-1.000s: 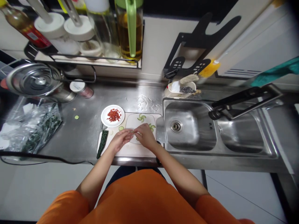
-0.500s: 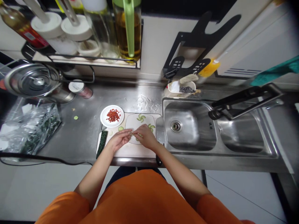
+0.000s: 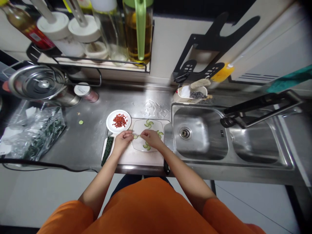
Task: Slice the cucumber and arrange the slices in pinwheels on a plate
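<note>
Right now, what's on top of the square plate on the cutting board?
Three clusters of green slices: far, right and near sides of the square plate; another green piece by its left edge, near the left hand. The right hand hides whatever lies beneath it.

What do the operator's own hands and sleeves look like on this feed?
The left hand and right hand are ungloved, with no watch visible; rings are too small to tell. The left sleeve and right sleeve are short, plain orange.
</note>
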Action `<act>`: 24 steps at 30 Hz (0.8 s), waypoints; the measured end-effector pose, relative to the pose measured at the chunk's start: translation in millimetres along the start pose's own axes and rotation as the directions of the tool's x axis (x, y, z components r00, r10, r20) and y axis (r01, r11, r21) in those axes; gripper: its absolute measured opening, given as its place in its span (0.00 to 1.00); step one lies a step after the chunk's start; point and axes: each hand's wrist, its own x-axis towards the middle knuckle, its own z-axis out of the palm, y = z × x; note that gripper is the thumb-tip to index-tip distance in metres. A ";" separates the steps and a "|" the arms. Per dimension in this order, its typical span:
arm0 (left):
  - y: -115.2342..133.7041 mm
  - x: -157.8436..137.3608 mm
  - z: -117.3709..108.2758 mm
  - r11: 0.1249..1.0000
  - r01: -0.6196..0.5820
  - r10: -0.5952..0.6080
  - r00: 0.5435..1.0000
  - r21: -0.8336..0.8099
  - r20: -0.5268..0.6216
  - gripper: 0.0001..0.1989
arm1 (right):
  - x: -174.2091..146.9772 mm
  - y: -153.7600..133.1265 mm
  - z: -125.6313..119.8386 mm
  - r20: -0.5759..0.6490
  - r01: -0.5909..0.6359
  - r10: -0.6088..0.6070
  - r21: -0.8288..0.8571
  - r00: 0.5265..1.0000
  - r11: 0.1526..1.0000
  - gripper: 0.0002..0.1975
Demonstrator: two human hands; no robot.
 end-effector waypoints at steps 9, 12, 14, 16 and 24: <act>-15.7 3.1 7.1 0.802 -0.210 0.337 0.932 0.559 -0.133 0.13 | 25.2 -4.7 10.1 0.071 -0.191 0.235 -0.381 0.969 0.904 0.08; -19.0 6.3 9.0 0.741 -0.252 0.398 0.912 0.623 -0.104 0.13 | 29.0 -7.5 13.4 0.061 -0.199 0.254 -0.456 0.965 0.868 0.10; -20.3 7.9 9.6 0.708 -0.276 0.427 0.900 0.650 -0.084 0.13 | 30.3 -9.4 14.9 0.060 -0.208 0.271 -0.488 0.961 0.847 0.11; -21.8 9.3 9.6 0.681 -0.300 0.451 0.891 0.668 -0.060 0.14 | 31.1 -10.8 15.9 0.064 -0.215 0.287 -0.515 0.956 0.830 0.11; -31.1 14.9 8.8 0.590 -0.377 0.525 0.851 0.714 0.016 0.13 | 31.3 -9.4 19.6 0.041 -0.197 0.267 -0.570 0.963 0.798 0.13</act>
